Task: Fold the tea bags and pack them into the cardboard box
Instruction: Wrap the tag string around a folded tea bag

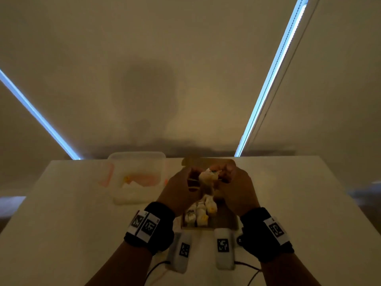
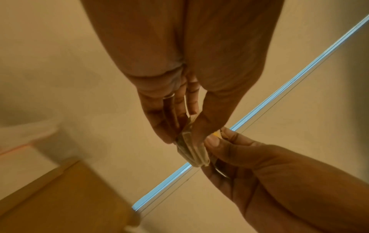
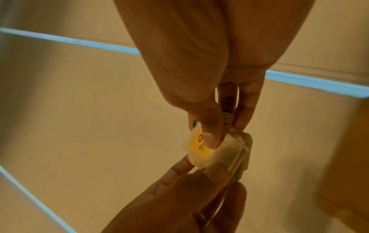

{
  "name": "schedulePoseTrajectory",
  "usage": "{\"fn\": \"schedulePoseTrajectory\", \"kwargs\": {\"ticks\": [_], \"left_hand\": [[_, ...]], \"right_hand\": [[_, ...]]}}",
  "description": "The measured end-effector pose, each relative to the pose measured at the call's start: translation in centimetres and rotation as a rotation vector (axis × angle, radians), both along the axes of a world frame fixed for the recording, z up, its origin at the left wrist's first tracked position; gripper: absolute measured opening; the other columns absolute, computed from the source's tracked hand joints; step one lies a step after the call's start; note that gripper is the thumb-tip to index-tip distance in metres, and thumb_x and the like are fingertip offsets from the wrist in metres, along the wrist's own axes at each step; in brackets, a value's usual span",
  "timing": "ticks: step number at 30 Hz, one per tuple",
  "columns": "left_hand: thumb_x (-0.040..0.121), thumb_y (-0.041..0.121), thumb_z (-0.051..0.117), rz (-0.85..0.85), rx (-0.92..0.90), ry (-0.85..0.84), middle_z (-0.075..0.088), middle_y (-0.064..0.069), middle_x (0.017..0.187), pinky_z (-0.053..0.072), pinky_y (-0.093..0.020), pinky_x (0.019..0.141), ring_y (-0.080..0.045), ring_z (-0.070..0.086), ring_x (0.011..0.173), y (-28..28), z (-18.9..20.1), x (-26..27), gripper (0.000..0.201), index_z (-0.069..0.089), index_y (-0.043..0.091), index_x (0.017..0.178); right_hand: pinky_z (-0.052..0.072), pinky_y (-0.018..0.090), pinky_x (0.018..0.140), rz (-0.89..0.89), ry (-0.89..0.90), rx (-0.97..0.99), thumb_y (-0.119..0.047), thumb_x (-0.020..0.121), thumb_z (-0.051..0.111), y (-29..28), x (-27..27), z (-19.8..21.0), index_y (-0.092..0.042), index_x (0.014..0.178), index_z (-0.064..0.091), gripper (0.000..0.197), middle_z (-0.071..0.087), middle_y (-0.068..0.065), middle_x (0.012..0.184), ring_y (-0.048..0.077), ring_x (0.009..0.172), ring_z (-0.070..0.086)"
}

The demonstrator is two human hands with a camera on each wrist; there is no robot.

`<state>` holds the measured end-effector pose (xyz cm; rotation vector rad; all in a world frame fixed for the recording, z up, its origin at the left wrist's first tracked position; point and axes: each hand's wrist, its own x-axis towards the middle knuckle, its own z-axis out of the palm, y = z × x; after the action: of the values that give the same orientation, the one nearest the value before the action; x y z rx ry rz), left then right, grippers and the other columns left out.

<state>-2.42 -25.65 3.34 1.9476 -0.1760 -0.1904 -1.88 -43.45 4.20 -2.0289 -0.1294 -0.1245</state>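
thin, translucent filter paper is the thing to respect here: the small pale tea bag with its yellow printed tag (image 3: 217, 151) is held up in the air between both hands, above the open brown cardboard box (image 1: 225, 218) on the white table (image 1: 299, 203). the left hand (image 1: 178, 190) pinches one end of it between thumb and fingertips, the remaining fingers fairly straight; the right hand (image 1: 235, 190) pinches the tag end, its thumb (image 3: 210, 138) pressed onto the yellow label.

the fold looks partly made, since the paper already shows lengthwise pleats in the left wrist view. to finish it well, i would keep both pinches light and close together, roll or crease along those existing pleats instead of forcing a new line, and trap the tag and any string against the bundle so nothing trails loose. pulling the hands apart risks tearing the paper.

several folded tea bags (image 1: 201, 213) already sit in rows at the near end of the box, so this one probably belongs beside them, pressed in snugly. a clear plastic tub (image 1: 137, 156) with more bags stands just left of the box.
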Motion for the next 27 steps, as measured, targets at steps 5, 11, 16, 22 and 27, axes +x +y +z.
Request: {"fn": "schedulePoseTrajectory", "kwargs": {"ticks": [5, 11, 16, 22, 27], "left_hand": [[0.088, 0.032, 0.078, 0.017, 0.154, 0.121, 0.071, 0.004, 0.11, 0.056, -0.019, 0.078, -0.009, 0.067, 0.095, -1.9, -8.5, -1.6, 0.037, 0.064, 0.019, 0.121], [0.096, 0.02, 0.064, 0.061, 0.365, 0.188, 0.063, -0.001, 0.101, 0.04, -0.02, 0.063, -0.02, 0.057, 0.086, -5.3, -13.8, -1.3, 0.019, 0.063, 0.014, 0.114], [0.096, 0.017, 0.06, 0.06, 0.528, 0.215, 0.066, -0.012, 0.113, 0.051, -0.04, 0.082, -0.033, 0.061, 0.102, -7.0, -17.1, -0.3, 0.02, 0.06, 0.013, 0.115], [0.1, 0.021, 0.054, -0.004, 0.841, 0.168, 0.056, -0.012, 0.138, 0.049, -0.047, 0.095, -0.037, 0.053, 0.123, -7.3, -18.9, 0.5, 0.035, 0.055, 0.017, 0.135], [0.098, 0.032, 0.058, 0.032, 0.987, 0.083, 0.039, -0.015, 0.148, 0.043, -0.046, 0.103, -0.04, 0.047, 0.126, -7.2, -19.6, 0.6, 0.041, 0.054, 0.017, 0.136]], "right_hand": [[0.045, 0.003, 0.064, -0.043, 0.226, -0.029, -0.004, 0.087, 0.071, -1.7, -2.3, -8.0, -0.024, 0.099, 0.07, 0.024, 0.068, -0.019, 0.089, -0.015, 0.078, 0.062], [0.056, 0.029, 0.076, -0.151, 0.3, -0.122, -0.007, 0.087, 0.069, -3.1, -2.4, -15.2, -0.025, 0.112, 0.066, 0.031, 0.071, -0.002, 0.104, 0.016, 0.092, 0.066], [0.037, 0.006, 0.058, -0.153, 0.368, -0.154, -0.002, 0.091, 0.061, -3.4, -1.2, -18.1, -0.018, 0.127, 0.057, 0.04, 0.066, 0.003, 0.099, 0.014, 0.082, 0.057], [0.047, 0.03, 0.078, -0.136, 0.472, -0.159, -0.008, 0.095, 0.058, -2.5, -0.3, -20.2, -0.014, 0.134, 0.051, 0.04, 0.065, 0.011, 0.113, 0.023, 0.09, 0.057], [0.041, 0.022, 0.063, -0.179, 0.459, -0.121, -0.008, 0.096, 0.057, -2.0, 0.1, -21.1, -0.012, 0.126, 0.05, 0.031, 0.056, -0.003, 0.092, 0.014, 0.076, 0.053]]}}
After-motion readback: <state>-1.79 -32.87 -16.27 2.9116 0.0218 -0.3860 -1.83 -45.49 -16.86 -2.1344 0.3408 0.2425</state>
